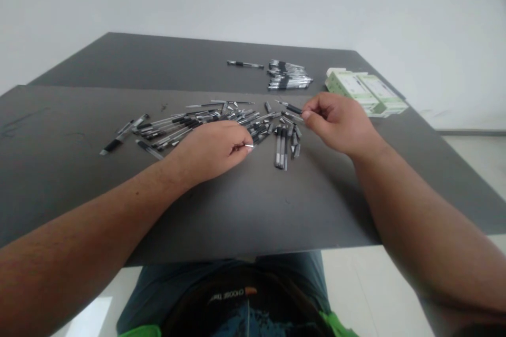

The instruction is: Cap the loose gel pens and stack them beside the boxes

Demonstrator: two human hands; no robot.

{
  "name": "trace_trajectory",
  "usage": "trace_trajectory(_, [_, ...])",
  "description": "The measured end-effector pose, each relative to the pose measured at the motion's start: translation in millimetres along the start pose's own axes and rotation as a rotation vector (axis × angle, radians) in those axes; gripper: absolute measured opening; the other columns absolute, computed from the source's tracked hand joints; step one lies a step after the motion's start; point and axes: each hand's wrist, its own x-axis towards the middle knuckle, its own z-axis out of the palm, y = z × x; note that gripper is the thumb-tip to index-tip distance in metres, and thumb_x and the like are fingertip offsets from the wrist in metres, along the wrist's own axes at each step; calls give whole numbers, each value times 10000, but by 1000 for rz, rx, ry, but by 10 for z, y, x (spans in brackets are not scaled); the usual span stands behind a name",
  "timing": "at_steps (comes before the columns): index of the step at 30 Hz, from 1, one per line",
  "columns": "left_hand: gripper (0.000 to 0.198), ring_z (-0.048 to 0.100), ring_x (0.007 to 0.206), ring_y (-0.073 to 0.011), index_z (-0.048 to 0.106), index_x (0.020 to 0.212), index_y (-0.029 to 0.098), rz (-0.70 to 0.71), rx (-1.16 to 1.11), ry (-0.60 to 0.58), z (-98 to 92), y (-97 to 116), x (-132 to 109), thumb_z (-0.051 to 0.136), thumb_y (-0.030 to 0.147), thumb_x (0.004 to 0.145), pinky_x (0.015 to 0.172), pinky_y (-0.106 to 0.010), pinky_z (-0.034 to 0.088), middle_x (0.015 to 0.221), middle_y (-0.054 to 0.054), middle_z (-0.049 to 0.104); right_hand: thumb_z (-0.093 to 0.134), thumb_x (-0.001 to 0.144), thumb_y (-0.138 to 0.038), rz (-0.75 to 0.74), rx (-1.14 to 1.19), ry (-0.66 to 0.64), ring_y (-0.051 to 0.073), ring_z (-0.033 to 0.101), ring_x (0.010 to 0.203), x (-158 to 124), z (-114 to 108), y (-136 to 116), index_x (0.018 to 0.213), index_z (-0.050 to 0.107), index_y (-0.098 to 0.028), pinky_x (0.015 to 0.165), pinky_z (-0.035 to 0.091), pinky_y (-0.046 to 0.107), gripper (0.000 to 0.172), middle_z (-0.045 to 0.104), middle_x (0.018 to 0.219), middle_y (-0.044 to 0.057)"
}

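Note:
My right hand [338, 120] pinches a pen barrel [292, 108] with a black grip, its tip pointing left over the loose parts. My left hand [215, 148] is closed, thumb against forefinger, around a small pen part [249, 146] with a pale, shiny end; most of it is hidden by the fingers. Between and behind my hands spreads a pile of pen parts [174, 129]: barrels, thin refills and small tips. Near my right hand, several clear and black pen barrels [281, 147] lie side by side, with small pen tips [295, 145] next to them.
Farther back lies a stack of pens [288, 76] with black grips, and a single pen [245, 65] left of it. Green and white boxes [363, 92] lie at the right. The dark grey table [253, 216] has its near edge by my lap.

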Motion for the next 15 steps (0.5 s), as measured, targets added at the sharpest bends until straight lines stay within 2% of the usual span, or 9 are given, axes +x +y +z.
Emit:
trace_trajectory(4, [261, 765, 982, -273, 823, 1036, 207, 97, 104, -146, -44, 104, 192, 582, 303, 1064, 919, -388, 571, 1017, -83, 829, 688, 945, -355, 21, -8, 60, 236, 619, 697, 57, -11, 108, 871, 757, -244, 707, 469, 394, 151, 732, 760, 44])
trace_trajectory(9, [184, 754, 909, -278, 783, 900, 211, 159, 261, -327, 23, 187, 426, 649, 254, 1019, 804, -376, 554, 935, -83, 789, 678, 943, -379, 23, 5, 75, 230, 611, 708, 89, 16, 167, 865, 757, -247, 699, 464, 385, 172, 729, 756, 40])
trace_trajectory(15, [173, 740, 850, -261, 775, 863, 217, 134, 334, -356, 97, 324, 546, 660, 211, 993, 731, -351, 537, 936, -80, 778, 674, 935, -374, 37, 29, 57, 219, 601, 690, 108, 25, 169, 858, 744, -238, 693, 450, 383, 171, 697, 725, 26])
